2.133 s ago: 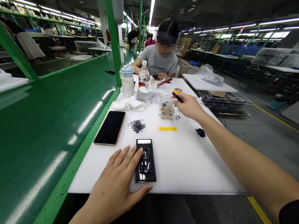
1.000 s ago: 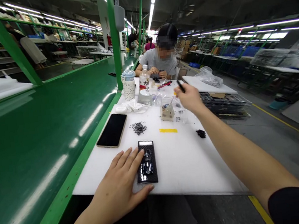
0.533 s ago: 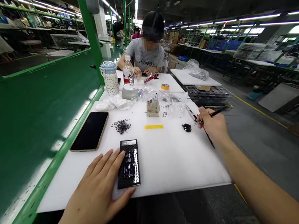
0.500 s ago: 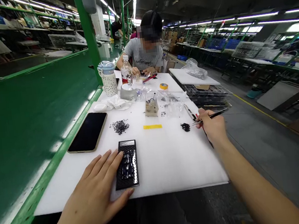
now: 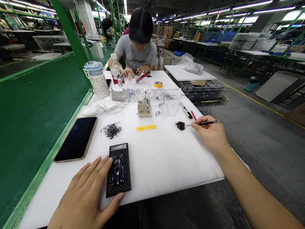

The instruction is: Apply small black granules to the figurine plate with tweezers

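My left hand (image 5: 81,203) lies flat on the white foam mat (image 5: 160,157), fingers spread, with the fingertips and thumb touching a black carbon-pattern case (image 5: 117,169) that has a small car relief. My right hand (image 5: 211,135) is closed on thin black tweezers (image 5: 203,123). Their tips point left at a small heap of tiny black parts (image 5: 180,125). A second, looser heap of black parts (image 5: 111,129) lies left of a yellow strip (image 5: 146,127).
A dark phone (image 5: 76,138) lies by the green conveyor belt (image 5: 20,118). Behind stand a small clear box (image 5: 144,106), plastic bags (image 5: 167,100), a spotted mug (image 5: 97,80), a bottle (image 5: 116,72) and pens (image 5: 185,110). A person in a grey shirt (image 5: 137,53) sits opposite.
My right hand drew back from the far clutter holding tweezers, then lowered them so the tips point at the small heap. The view swung right; my left hand stayed on the case.
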`<move>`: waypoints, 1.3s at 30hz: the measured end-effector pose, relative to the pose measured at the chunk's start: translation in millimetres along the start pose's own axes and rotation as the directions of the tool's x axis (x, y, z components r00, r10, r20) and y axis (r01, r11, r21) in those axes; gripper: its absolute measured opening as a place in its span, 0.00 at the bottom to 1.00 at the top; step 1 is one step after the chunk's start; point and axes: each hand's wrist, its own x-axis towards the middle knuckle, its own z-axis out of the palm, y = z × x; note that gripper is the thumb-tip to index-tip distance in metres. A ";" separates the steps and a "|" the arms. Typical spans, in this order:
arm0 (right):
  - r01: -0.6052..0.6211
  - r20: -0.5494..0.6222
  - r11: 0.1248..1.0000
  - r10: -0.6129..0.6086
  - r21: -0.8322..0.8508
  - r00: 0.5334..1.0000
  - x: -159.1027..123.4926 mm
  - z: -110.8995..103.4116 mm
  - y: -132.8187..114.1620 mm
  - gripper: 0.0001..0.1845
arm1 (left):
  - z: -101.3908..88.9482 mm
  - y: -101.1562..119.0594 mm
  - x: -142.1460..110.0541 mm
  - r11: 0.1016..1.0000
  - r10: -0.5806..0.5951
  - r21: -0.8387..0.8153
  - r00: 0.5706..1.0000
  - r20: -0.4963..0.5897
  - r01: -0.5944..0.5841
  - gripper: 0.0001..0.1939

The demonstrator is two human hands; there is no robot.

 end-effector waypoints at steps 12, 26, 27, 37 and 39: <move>-0.008 -0.004 1.000 0.008 -0.026 1.000 1.5 -0.1 -0.2 0.17 | -2.5 2.4 4.5 0.999 0.045 0.028 0.998 -0.047 -0.044 0.43; -0.219 0.593 0.837 -0.148 0.502 0.792 -63.1 122.6 -155.5 0.20 | -23.1 8.6 15.3 0.389 -0.586 -0.838 0.805 0.097 0.384 0.13; -0.279 0.646 0.810 -0.154 0.516 0.748 -71.3 134.7 -164.1 0.21 | -24.4 8.4 18.7 0.131 -0.616 -0.927 0.761 0.202 0.351 0.12; -0.478 0.782 0.751 -0.081 0.456 0.618 -104.6 176.9 -160.0 0.20 | -18.5 -1.0 28.3 -0.647 -0.446 -0.751 0.735 0.511 0.129 0.14; -0.366 0.724 0.789 -0.140 0.494 0.676 -105.4 174.8 -161.6 0.16 | -19.1 -3.5 28.5 -0.688 -0.427 -0.716 0.732 0.531 0.118 0.13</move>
